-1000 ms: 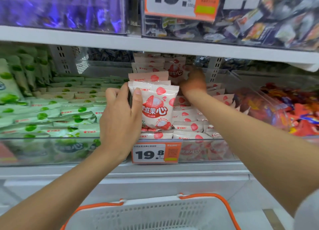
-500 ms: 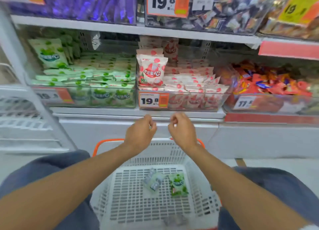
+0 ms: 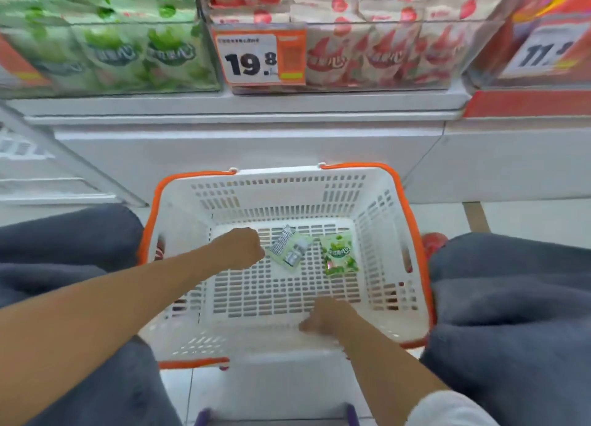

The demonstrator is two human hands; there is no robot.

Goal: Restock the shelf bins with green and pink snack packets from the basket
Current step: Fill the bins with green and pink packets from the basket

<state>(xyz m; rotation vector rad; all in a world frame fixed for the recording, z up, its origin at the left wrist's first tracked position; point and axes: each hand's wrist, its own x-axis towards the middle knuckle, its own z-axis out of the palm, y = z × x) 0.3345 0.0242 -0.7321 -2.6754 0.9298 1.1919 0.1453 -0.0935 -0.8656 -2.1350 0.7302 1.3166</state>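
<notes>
Basket (image 3: pixel 278 198): one green packet (image 3: pixel 339 255), one face-down packet (image 3: pixel 289 250). My left hand (image 3: pixel 238 248) beside it, fingers curled, grip unclear. My right hand (image 3: pixel 324 318): fingers loose, empty.

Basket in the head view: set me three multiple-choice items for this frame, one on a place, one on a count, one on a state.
1. Where is the white basket?
A. Low in front of the shelf base, below the bins
B. Up on the shelf
C. Hanging from the person's arm

2. How many packets lie in it?
A. None
B. Two
C. Six

3. How does the silvery packet beside the left hand lie?
A. Standing upright
B. Torn in halves
C. Flat, back side up

Key:
1 A: the basket sits between the person's knees, under the green-packet bin and the pink-packet bin.
2 B: only the silvery packet and a green packet rest on its slotted floor.
3 C: it shows a pale printed back, not a green front.
</notes>
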